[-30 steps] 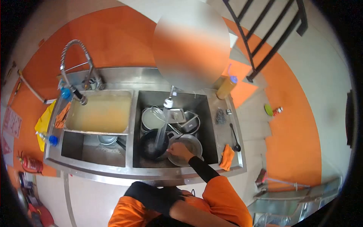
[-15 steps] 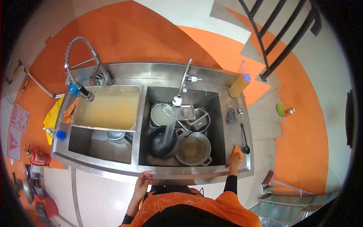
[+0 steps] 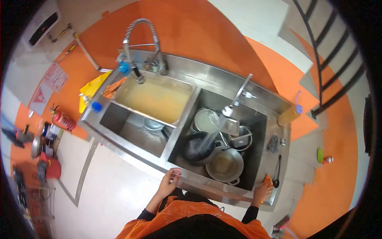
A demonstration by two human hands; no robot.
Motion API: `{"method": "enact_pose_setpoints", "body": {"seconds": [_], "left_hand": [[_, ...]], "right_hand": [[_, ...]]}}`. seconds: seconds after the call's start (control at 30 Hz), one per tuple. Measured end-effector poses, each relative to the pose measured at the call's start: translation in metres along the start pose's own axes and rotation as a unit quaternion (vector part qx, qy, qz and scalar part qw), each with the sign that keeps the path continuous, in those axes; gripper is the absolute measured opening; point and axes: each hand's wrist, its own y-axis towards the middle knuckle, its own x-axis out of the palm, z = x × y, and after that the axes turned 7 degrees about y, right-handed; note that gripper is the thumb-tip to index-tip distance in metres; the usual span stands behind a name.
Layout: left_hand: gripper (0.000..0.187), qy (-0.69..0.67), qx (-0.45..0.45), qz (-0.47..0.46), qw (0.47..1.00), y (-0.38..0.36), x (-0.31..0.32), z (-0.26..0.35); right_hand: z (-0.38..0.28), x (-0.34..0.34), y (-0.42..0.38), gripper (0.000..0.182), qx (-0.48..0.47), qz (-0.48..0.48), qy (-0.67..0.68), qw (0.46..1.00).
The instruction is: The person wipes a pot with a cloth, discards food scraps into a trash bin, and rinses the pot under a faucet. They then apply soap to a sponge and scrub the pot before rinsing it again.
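Note:
My right hand [image 3: 261, 193] is closed over an orange cloth [image 3: 267, 181], pressed on the steel ledge at the sink's right end. Beside it lies a black ladle [image 3: 277, 172]. My left hand [image 3: 168, 184] hangs by the front edge with fingers apart and loosely bent, holding nothing. Water runs from the faucet [image 3: 228, 110] into a black frying pan [image 3: 197, 148] in the right basin. Around the pan sit a large pot [image 3: 225, 165] of cloudy water, a whitish pot [image 3: 206, 119] with a whisk, and steel pans [image 3: 241, 139].
A large tray [image 3: 153, 97] of murky water spans the back of the left basin, under a spring faucet [image 3: 140, 24]. A small pan [image 3: 153, 124] rests below it. On the right ledge are a steel scrubber [image 3: 273, 143] and a yellow bottle [image 3: 289, 115]. Stairs with a black railing [image 3: 338, 81] rise beyond.
My view has turned, so the sink now appears tilted and farther right. My right hand remains on the orange cloth, a little nearer the ladle. The left hand stays near the front edge.

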Motion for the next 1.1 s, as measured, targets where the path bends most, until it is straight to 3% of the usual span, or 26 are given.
{"method": "enact_pose_setpoints", "body": {"seconds": [0.07, 0.13, 0.2, 0.27, 0.33, 0.4, 0.47, 0.57, 0.63, 0.73, 0.9, 1.03, 1.1], "left_hand": [[0.028, -0.017, -0.004, 0.007, 1.000, -0.007, 0.002, -0.003], [0.028, -0.019, 0.003, 0.023, 1.000, -0.012, 0.005, -0.011], [0.028, -0.018, 0.003, 0.046, 0.999, -0.018, 0.007, -0.015], [0.028, -0.019, 0.004, 0.063, 0.998, -0.022, 0.007, -0.016], [0.028, -0.026, -0.020, 0.078, 0.996, -0.029, 0.005, -0.016], [0.028, 0.005, -0.008, 0.098, 0.995, -0.032, 0.007, -0.026], [0.026, 0.011, -0.036, 0.100, 0.994, -0.036, 0.010, -0.027], [0.023, 0.022, -0.046, 0.087, 0.995, -0.041, 0.015, -0.040], [0.022, 0.034, -0.049, 0.071, 0.996, -0.042, 0.018, -0.039], [0.021, 0.092, -0.045, 0.030, 0.994, -0.044, 0.023, -0.043], [0.016, 0.184, 0.022, -0.035, 0.982, -0.045, 0.026, -0.072], [0.017, 0.227, 0.022, -0.021, 0.973, -0.048, 0.025, -0.076], [0.020, 0.285, -0.020, -0.076, 0.955, -0.052, 0.022, -0.093]], "right_hand": [[-0.017, -0.018, 0.004, 0.051, -0.036, -0.021, 0.053, 0.998], [-0.040, -0.038, 0.002, 0.049, -0.137, -0.058, 0.170, 0.974], [-0.058, -0.034, 0.000, 0.042, -0.180, -0.010, 0.170, 0.969], [-0.066, -0.016, 0.000, 0.023, -0.205, -0.214, 0.435, 0.850], [-0.082, -0.019, -0.013, 0.031, -0.304, -0.243, 0.366, 0.845], [-0.092, -0.005, -0.036, 0.037, -0.255, -0.340, 0.330, 0.843], [-0.096, 0.009, -0.055, 0.040, -0.331, -0.358, 0.333, 0.807], [-0.099, 0.011, -0.081, 0.039, -0.315, -0.347, 0.361, 0.806], [-0.098, 0.011, -0.090, 0.037, -0.360, -0.264, 0.337, 0.829], [-0.093, 0.012, -0.094, 0.034, -0.373, -0.236, 0.344, 0.829], [-0.088, 0.005, -0.099, 0.030, -0.354, -0.218, 0.356, 0.837], [-0.087, 0.002, -0.103, 0.028, -0.365, -0.181, 0.362, 0.838], [-0.086, 0.003, -0.103, 0.028, -0.363, -0.184, 0.360, 0.839]]}}
